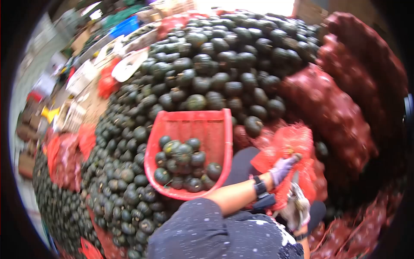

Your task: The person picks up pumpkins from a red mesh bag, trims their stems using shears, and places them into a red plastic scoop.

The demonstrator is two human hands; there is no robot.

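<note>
At nine o'clock a few filled red sacks [64,159] lie among the floor clutter, blurred. Next to them the heap of dark green squashes [129,172] runs from seven o'clock up and across to twelve. It is steep and loosely stacked, so any knock at its foot could send fruit rolling down toward the person's lap.

At the centre sits the red scoop [187,129], its open mouth pointing to twelve o'clock against the heap and its rounded back resting by the person's left forearm. The load of squashes [185,168] sits low in that rounded end, about a dozen and a half of them. No hand grips the scoop. It seems only propped, so if the forearm lifts or shifts, the scoop could tip and spill the load to six o'clock, bruising the fruit.

At four o'clock the left hand [282,169], gloved and with a watch at the wrist, has its fingers pinched closed on the rim of the red mesh bag [284,142]. The bag is slack and bunched, its mouth narrow, just beside the scoop's three o'clock edge. A weak pinch could let the rim slip and the mouth fall shut.

Below it, at five o'clock, the right hand [297,209] is also gloved and lies against the mesh. It is too blurred to tell whether its fingers grip or lie loose.

From two to four o'clock stand the stacked full sacks [332,108], which lean close and could slump onto the bag.
</note>
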